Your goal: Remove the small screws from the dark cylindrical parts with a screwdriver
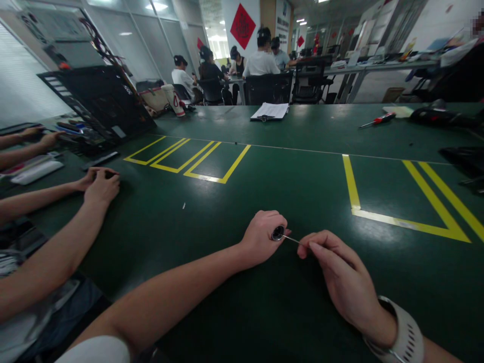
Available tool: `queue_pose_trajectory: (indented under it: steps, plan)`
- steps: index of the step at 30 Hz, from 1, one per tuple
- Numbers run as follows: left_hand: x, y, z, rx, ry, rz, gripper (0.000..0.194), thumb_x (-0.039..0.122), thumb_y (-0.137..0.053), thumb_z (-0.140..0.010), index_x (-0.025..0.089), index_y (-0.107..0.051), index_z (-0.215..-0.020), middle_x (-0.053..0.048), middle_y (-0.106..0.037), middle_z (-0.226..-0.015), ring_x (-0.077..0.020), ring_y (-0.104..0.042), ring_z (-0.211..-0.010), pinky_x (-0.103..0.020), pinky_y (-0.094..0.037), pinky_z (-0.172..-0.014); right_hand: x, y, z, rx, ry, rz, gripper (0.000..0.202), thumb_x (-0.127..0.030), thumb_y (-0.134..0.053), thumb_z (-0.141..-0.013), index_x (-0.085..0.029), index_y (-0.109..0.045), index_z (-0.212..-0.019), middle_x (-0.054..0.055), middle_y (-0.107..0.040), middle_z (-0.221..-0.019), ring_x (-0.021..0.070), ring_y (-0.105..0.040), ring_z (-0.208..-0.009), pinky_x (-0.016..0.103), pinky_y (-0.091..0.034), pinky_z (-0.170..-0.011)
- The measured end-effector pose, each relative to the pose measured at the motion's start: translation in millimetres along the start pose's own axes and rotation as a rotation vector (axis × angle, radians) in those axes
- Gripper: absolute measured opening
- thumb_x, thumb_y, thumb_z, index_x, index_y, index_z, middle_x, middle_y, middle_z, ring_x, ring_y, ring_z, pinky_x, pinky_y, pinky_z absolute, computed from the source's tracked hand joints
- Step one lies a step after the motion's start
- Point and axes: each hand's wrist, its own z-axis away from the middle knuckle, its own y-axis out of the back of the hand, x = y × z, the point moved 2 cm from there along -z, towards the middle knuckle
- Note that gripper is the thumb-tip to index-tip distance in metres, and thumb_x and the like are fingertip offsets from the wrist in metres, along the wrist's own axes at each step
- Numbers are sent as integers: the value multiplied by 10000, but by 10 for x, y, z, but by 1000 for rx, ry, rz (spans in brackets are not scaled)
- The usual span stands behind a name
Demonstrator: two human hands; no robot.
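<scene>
Near the middle of the view, my left hand (pixel 263 237) is closed around a dark round part with a shiny metal rim (pixel 278 232). Its open end faces toward my right side; the rest of it is hidden in my fist. My right hand (pixel 338 269), with a pale watch band at the wrist, pinches a thin metal rod (pixel 293 239) between thumb and fingers. The rod's far end reaches the rimmed opening; how deep it goes in, I cannot tell. Both hands are low over the green table (pixel 212 222).
Yellow tape outlines (pixel 236 165) mark the table. A clipboard with papers (pixel 269 111), a paper cup (pixel 174 101) and a red-handled screwdriver (pixel 378 120) lie farther back. At left, a co-worker's hands (pixel 101 186) rest on the table beside a black equipment panel (pixel 98 98).
</scene>
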Motion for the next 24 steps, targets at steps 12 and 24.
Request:
queue_pose_trajectory:
  steps: [12,24]
  plan:
    - [10,10,-6,1,10,17,169,231,-566,-824,164,-502,-682,24,-534,-685,-118,-514,-667,-254,-353,-664,-4,60,-96,43,-112,-204,116,-236,-605,-752,-190,-661,-662,24,-618,-681,169,-543,-689,311,-421,-683]
    - [21,11,-6,-81,21,-49,119,195,-550,-831,163,-521,-721,14,-555,-718,-128,-518,-689,-266,-347,-668,-19,96,-80,142,-63,-122,102,-230,-628,-676,-207,-638,-577,-16,-586,-583,128,-503,-576,265,-386,-577]
